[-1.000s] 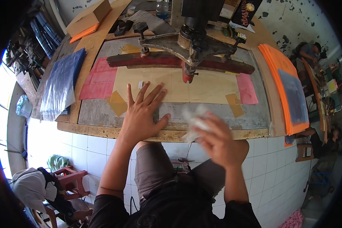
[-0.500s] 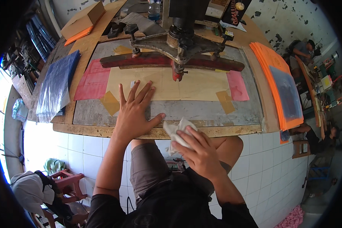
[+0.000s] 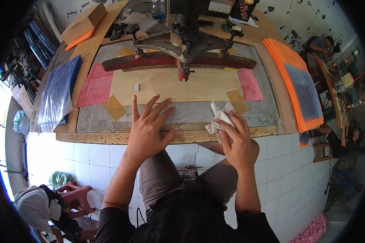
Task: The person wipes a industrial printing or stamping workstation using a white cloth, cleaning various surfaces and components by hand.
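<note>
My left hand [image 3: 150, 125] has its fingers spread, the tips at the near edge of a long yellowish sheet [image 3: 158, 87] on a grey metal plate [image 3: 182, 113]. In my right hand [image 3: 237, 141] is a crumpled white cloth [image 3: 223, 115], over the plate's near right part. Pink pieces flank the sheet, one on the left [image 3: 94, 87] and one on the right [image 3: 250, 85]. Brown tape [image 3: 115, 108] sits at its near left corner. A small pale rectangular piece [image 3: 137, 87] lies on the sheet. Above hangs a press with a red bar [image 3: 144, 61].
Blue plastic-like sheets [image 3: 59, 95] lie on the table's left side, and a stack of orange folders [image 3: 296, 89] on the right. A cardboard box [image 3: 84, 25] stands at the back left, a water bottle [image 3: 158, 10] behind the press. At far right, a person [image 3: 322, 46] sits by another table.
My right hand has moved right and farther onto the plate with the cloth. My left hand has slid back toward me, exposing more of the sheet and the small pale piece.
</note>
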Motion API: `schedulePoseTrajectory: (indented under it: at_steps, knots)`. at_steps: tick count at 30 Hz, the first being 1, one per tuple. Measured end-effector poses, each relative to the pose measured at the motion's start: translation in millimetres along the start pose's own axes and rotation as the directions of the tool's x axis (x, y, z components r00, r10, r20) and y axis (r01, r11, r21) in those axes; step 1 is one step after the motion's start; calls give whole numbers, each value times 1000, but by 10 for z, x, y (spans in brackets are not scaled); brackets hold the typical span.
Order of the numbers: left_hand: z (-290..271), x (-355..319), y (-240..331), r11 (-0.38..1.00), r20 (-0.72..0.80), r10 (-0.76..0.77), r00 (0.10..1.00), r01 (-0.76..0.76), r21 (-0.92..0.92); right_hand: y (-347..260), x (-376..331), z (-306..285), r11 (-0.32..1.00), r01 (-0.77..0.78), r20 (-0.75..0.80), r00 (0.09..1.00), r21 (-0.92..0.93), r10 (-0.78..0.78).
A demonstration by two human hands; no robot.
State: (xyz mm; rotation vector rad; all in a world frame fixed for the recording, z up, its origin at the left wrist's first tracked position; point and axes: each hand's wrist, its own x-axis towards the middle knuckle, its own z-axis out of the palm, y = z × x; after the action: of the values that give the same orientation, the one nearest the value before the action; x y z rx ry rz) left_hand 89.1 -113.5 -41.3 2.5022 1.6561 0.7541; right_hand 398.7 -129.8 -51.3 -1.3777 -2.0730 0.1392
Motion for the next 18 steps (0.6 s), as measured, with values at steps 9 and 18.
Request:
schedulePoseTrajectory:
  at_steps: [9,18]
  knots:
    - [88,27,-3,998,21,-22,1000,21,60,-561,-228,541,940,327,23,943,99,-331]
    - [48,24,66,997,11,-54,999,53,48,267,-254,-36,998,15,-136,990,-67,-24]
